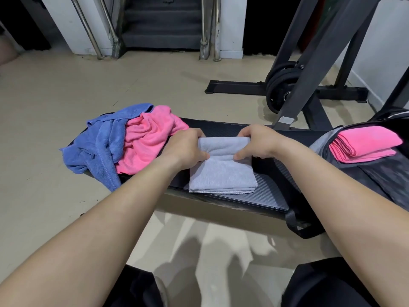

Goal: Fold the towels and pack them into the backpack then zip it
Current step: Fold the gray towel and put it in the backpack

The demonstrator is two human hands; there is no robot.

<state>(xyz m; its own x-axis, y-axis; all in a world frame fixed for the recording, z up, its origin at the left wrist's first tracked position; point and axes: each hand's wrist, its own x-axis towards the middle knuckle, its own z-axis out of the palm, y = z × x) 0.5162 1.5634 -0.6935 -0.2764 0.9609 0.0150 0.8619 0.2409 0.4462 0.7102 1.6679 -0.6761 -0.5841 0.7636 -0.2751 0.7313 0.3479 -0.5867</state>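
Grey towel point(222, 171), folded to a small rectangle, flat on the black bench pad point(272, 191). Far edge lifted into a roll and pinched at both ends: left hand point(184, 148) at the left end, right hand point(257, 141) at the right end, fingers curled over the fold. Remainder of the towel spread toward the body, below both grips. To the left, crumpled blue towel point(99, 142) and crumpled pink towel point(146, 140). To the right, open backpack point(376, 169) containing a folded pink stack point(365, 142).

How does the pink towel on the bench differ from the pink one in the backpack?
The loose pink towel lies crumpled on the bench; the packed pink towel is folded neatly. The loose one touches a blue towel; the packed one sits in the backpack. Both are bright pink.
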